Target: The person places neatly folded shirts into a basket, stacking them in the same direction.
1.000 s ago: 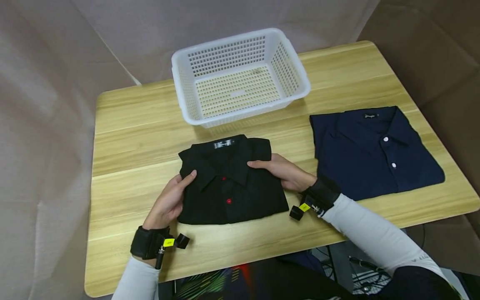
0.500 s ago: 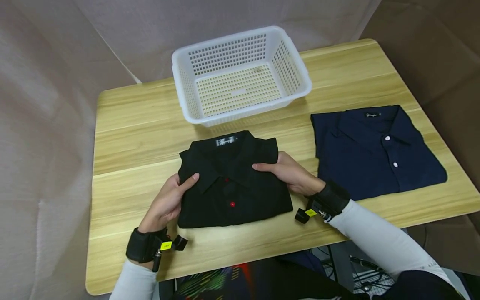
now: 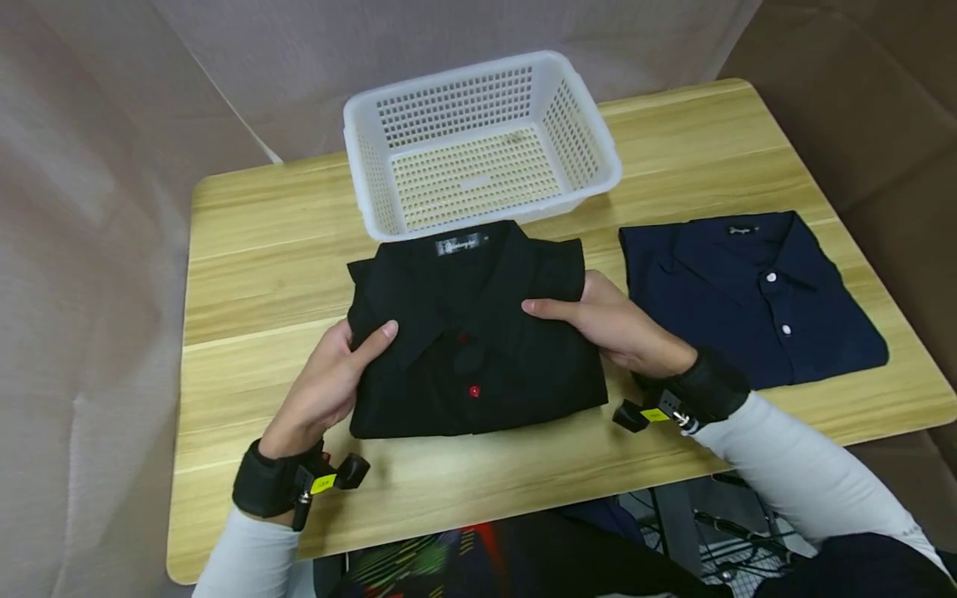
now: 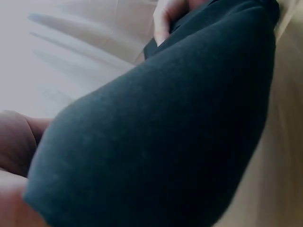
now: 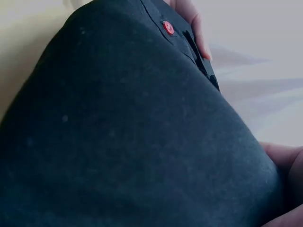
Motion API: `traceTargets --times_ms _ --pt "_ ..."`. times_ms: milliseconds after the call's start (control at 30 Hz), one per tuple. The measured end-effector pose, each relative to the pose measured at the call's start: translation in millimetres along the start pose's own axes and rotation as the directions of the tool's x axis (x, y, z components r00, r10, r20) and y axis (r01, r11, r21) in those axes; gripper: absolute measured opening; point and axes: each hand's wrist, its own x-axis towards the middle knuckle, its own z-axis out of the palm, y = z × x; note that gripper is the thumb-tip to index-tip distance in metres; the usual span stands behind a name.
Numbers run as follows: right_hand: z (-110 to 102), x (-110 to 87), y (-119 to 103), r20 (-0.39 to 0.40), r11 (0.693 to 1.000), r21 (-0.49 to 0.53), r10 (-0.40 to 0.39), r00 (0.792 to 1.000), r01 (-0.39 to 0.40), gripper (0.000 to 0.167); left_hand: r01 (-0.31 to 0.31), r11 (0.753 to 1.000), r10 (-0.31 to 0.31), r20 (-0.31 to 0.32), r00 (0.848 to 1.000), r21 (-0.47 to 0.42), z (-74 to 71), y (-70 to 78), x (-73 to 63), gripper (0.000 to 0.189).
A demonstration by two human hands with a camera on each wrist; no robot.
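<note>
A folded black shirt [image 3: 419,390] with red buttons and a collar label is held between both hands, above the table in the head view. My left hand [image 3: 325,382] grips its left side, thumb on top and fingers underneath, out of sight. On the opposite side my right hand [image 3: 613,328] holds it the same way. The shirt's top edge overlaps the near rim of the white basket [image 3: 478,224] in this view. Dark cloth of the shirt [image 4: 156,118] fills much of the left wrist view. A red button [image 5: 168,27] shows in the right wrist view.
A folded navy shirt [image 3: 710,307] with white buttons lies on the right of the wooden table [image 3: 254,282], close to my right hand and forearm. The perforated basket stands at the back edge, with a grey curtain [image 3: 284,66] behind it.
Both hands have lifted the black shirt off the table, and it looks larger and nearer. Its collar has moved toward the basket. The navy shirt and basket stay in place.
</note>
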Motion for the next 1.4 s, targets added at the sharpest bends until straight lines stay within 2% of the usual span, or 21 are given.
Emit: traceTargets --times_ms 133,300,467,600,800,1000,1133,1200,1400 --pt "-7.3 -3.5 -19.2 0.002 0.999 -0.013 -0.042 0.999 0.042 0.044 -0.072 0.996 0.073 0.013 0.997 -0.054 5.2 13.5 7.6 0.037" --pt "-15.4 -2.7 -41.3 -0.015 0.994 -0.047 -0.1 0.995 0.099 0.044 -0.108 0.994 0.109 0.014 0.994 -0.022 6.1 31.6 14.6 0.037" --pt "-23.3 -2.4 -63.7 -0.043 0.99 -0.103 -0.105 0.994 0.1 0.047 -0.175 0.984 0.174 0.034 0.984 0.024 7.5 49.1 21.7 0.04" --pt "-31.5 -4.6 -79.9 -0.067 0.991 -0.104 -0.097 0.993 0.09 0.044 -0.21 0.978 0.209 0.034 0.977 0.013 12.3 61.4 28.5 0.039" --pt "-41.7 -3.0 -100.3 -0.118 0.987 -0.099 -0.138 0.983 0.126 0.039 -0.26 0.966 0.259 0.023 0.965 0.014 16.6 83.5 39.5 0.041" --pt "-51.1 13.1 -115.7 -0.139 0.983 -0.105 -0.163 0.977 0.149 0.037 -0.292 0.956 0.291 0.014 0.957 0.03 12.9 105.1 55.3 0.036" --pt "-56.5 27.7 -119.9 -0.149 0.981 -0.116 -0.174 0.973 0.157 0.035 -0.296 0.952 0.298 -0.005 0.955 0.079 9.7 113.4 67.7 0.035" --pt "-58.4 35.3 -122.2 -0.145 0.982 -0.086 -0.18 0.973 0.168 0.033 -0.297 0.95 0.3 -0.012 0.954 0.097 7.6 116.7 73.5 0.035" --pt "-67.7 57.6 -133.5 -0.142 0.98 -0.047 -0.2 0.97 0.195 0.032 -0.325 0.942 0.324 0.024 0.946 0.079 1.4 129.0 94.4 0.031"
